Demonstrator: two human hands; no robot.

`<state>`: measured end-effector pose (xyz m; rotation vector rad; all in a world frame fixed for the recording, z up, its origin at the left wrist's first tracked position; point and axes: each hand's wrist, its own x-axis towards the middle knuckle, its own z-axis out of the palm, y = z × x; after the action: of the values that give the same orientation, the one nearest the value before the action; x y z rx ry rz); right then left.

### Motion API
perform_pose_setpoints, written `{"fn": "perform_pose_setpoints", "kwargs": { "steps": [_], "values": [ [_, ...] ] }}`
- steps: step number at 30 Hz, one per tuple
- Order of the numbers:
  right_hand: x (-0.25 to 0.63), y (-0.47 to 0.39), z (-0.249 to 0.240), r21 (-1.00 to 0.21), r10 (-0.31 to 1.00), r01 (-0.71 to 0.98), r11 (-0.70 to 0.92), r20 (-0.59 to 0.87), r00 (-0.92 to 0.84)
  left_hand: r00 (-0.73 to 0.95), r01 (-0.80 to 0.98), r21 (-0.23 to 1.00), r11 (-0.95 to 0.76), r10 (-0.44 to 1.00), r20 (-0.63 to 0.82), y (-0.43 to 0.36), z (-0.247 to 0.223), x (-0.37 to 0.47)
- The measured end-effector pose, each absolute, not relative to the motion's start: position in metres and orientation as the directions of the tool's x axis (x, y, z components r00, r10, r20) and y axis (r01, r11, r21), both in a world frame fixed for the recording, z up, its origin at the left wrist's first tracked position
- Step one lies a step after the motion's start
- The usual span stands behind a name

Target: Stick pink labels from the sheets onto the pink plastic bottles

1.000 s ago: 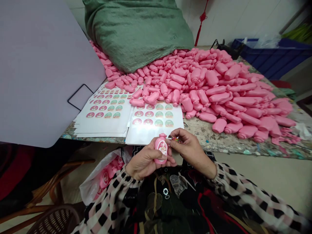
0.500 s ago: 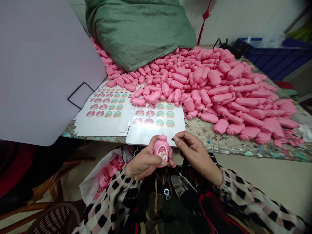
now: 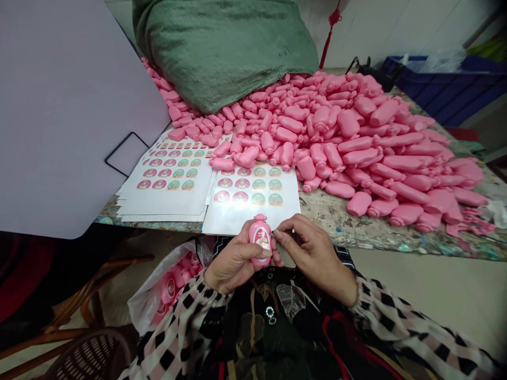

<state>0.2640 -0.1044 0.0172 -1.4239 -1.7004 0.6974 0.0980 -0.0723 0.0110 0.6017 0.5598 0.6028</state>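
A small pink plastic bottle [image 3: 259,224] is gripped in my left hand [image 3: 233,261], its neck pointing away from me. An oval label [image 3: 261,237] reading "BABY" is on its front, with my thumb across the lower part. My right hand [image 3: 315,256] is closed in a pinch just right of the bottle. A small dark pointed thing [image 3: 274,231] shows at the pinching fingertips, close to the bottle's side; most of it is hidden. Beyond my hands lies a sheet of round-topped pink and green stickers [image 3: 222,219] on the table.
A large heap of pink bottles [image 3: 368,148] covers the table, below a green sack [image 3: 229,47]. More sticker sheets [image 3: 158,206] are stacked left, beside a pale panel [image 3: 79,116]. A plastic bag of labelled bottles [image 3: 146,285] and a brown basket [image 3: 91,353] stand below. A blue crate [image 3: 447,95] is back right.
My right hand has moved left, bringing the small dark thing to the bottle's edge. The bottle has shifted slightly up and left and turned a little in my left hand.
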Motion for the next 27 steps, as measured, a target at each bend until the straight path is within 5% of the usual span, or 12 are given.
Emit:
{"fn": "perform_pose_setpoints", "kwargs": {
  "steps": [7, 16, 27],
  "values": [
    [0.261, -0.104, 0.009, -0.866, 0.986, 0.473, 0.16, 0.165, -0.031, 0.665, -0.336, 0.647, 0.684, 0.659, -0.352, -0.073, 0.011, 0.1],
    [0.249, -0.104, 0.002, -0.985, 0.988, -0.092, -0.145, -0.14, -0.065, 0.65, -0.304, 0.661, 0.686, 0.657, -0.382, -0.073, 0.008, 0.1],
    [0.256, -0.102, -0.008, -0.961, 0.998, 0.276, 0.023, 0.037, 0.049, 0.673, -0.236, 0.702, 0.672, 0.634, -0.381, -0.075, 0.008, 0.102]
  ]
}}
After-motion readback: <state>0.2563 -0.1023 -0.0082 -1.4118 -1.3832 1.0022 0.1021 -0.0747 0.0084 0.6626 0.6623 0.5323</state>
